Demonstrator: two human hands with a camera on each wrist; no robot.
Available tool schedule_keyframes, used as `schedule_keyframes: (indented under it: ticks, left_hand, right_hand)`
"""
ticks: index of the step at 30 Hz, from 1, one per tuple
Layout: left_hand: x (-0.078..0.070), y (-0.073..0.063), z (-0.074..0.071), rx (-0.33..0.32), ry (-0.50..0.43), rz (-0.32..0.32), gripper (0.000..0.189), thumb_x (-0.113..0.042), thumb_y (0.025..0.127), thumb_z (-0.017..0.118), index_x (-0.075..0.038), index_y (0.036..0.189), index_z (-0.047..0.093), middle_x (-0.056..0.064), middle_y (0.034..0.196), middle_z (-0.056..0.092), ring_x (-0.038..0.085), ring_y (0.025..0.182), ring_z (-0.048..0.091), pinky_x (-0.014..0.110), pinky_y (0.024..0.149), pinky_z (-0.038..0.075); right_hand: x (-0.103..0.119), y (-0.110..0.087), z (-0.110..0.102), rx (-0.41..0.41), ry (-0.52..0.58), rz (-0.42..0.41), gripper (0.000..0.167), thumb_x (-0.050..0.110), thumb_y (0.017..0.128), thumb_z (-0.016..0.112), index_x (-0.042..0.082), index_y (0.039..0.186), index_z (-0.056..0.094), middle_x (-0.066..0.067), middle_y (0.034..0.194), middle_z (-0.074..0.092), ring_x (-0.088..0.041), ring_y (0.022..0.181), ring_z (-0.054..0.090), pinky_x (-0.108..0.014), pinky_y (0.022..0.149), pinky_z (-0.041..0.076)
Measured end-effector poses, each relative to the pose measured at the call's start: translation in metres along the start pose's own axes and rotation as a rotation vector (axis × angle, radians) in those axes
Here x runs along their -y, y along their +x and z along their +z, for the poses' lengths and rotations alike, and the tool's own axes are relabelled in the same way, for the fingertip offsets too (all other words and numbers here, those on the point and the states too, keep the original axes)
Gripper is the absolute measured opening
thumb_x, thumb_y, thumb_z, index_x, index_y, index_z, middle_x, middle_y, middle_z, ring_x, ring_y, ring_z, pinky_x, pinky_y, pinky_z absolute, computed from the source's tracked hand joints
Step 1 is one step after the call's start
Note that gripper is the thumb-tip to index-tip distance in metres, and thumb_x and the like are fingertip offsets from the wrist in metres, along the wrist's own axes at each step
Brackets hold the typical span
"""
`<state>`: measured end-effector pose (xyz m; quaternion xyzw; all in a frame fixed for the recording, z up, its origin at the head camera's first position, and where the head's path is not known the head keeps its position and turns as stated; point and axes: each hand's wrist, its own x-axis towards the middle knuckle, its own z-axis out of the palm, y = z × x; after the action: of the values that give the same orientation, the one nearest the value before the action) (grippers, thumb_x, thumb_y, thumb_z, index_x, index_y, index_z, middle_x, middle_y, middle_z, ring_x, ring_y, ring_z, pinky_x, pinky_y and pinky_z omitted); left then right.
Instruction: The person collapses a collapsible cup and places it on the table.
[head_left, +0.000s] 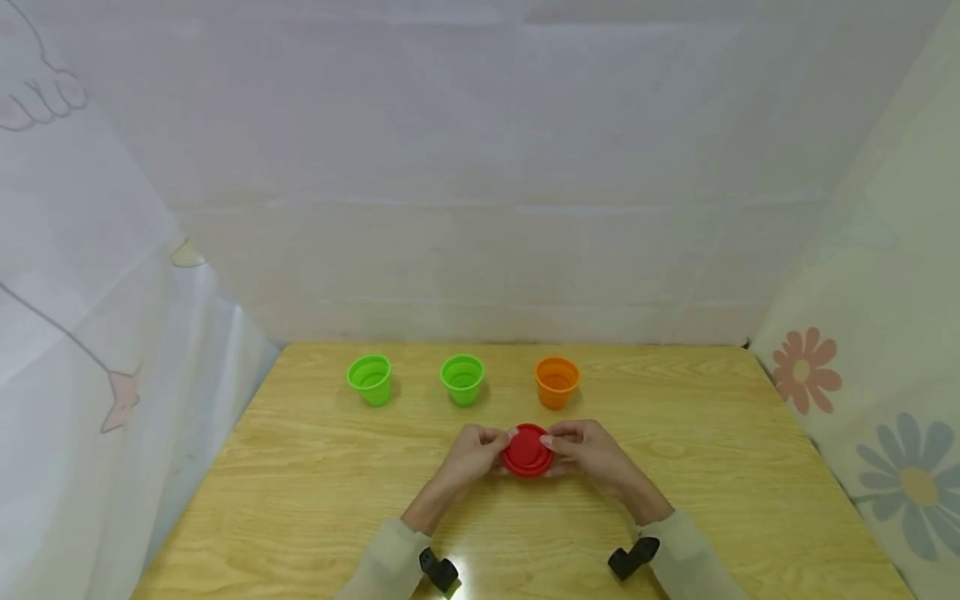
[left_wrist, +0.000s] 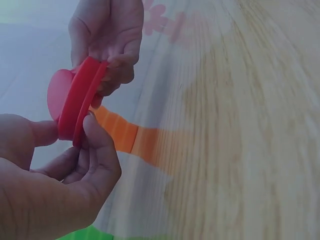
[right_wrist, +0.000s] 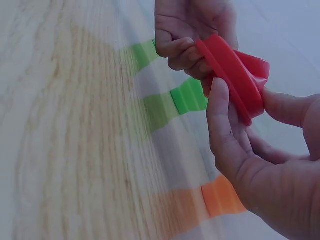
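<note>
Between my two hands is a red collapsible cup (head_left: 528, 451), folded nearly flat. Both wrist views show its wide rim edge-on, with the smaller round base (left_wrist: 59, 93) sticking out at a tilt on the thumbs' side. My left hand (head_left: 471, 454) pinches its left side, thumb on one face and fingers behind. On the opposite side my right hand (head_left: 595, 454) pinches it the same way. The cup is held above the table. Beyond the hands stand two green cups (head_left: 371, 380) and an orange cup (head_left: 557, 383), all upright with ribbed walls.
The three standing cups form a row along the back of the wooden table (head_left: 315, 500). Pale cloth (head_left: 510, 167) hangs behind the table and on both sides, printed with flowers at the right. Each wrist carries a black camera mount (head_left: 438, 570).
</note>
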<state>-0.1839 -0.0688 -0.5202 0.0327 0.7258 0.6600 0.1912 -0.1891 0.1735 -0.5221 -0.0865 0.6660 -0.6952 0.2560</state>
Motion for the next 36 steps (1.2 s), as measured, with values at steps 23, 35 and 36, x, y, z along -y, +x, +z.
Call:
schedule_keyframes:
  ticks: [23,35,36]
  left_hand:
    - [0.007,0.000,-0.003,0.133,-0.315,-0.041,0.030,-0.022,0.106,0.066,0.005,0.117,0.065,0.006,0.103,0.076,0.015,0.091,0.077,0.032,0.087,0.068]
    - [0.006,0.000,-0.004,0.113,-0.186,-0.076,0.047,-0.041,0.103,0.068,0.002,0.120,0.074,-0.004,0.088,0.076,0.009,0.077,0.071,0.021,0.072,0.064]
    - [0.005,0.001,-0.004,0.104,-0.170,-0.074,0.046,-0.040,0.103,0.069,0.002,0.119,0.074,-0.005,0.087,0.076,0.008,0.075,0.070,0.020,0.070,0.063]
  right_hand:
    - [0.002,0.002,0.003,-0.060,0.115,0.020,0.052,0.025,0.108,0.062,-0.011,0.144,0.051,-0.006,0.116,0.076,-0.019,0.097,0.077,-0.037,0.090,0.068]
    - [-0.003,0.002,-0.001,0.035,0.220,0.021,0.052,0.019,0.106,0.064,-0.005,0.150,0.050,-0.007,0.124,0.076,-0.019,0.101,0.078,-0.036,0.090,0.067]
    - [-0.003,0.002,0.000,0.037,0.216,0.020,0.051,0.020,0.107,0.064,-0.005,0.149,0.052,-0.006,0.122,0.077,-0.018,0.100,0.078,-0.035,0.089,0.068]
